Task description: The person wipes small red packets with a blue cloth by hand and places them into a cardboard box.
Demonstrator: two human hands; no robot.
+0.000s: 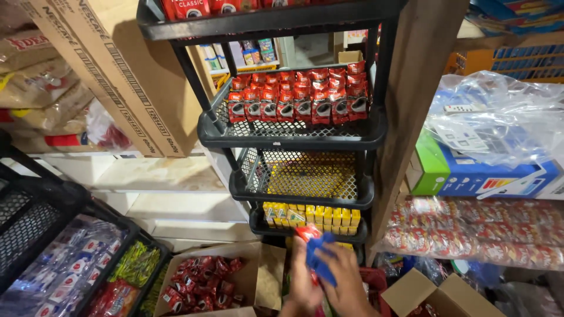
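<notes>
1. Blue packets with a red one on top, low in the middle, just below the black rack.
2. Gripped by right hand from the right.
3. Left hand closed on the same bundle.
4. Red sachets on the upper shelf, yellow packets on the lowest.
5. Open cardboard box of red sweets to the left.

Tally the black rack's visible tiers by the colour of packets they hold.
Red packets: 2, top tier and second tier
Yellow packets: 1, bottom tier
No packets: 1, third tier
Total: 4
</notes>
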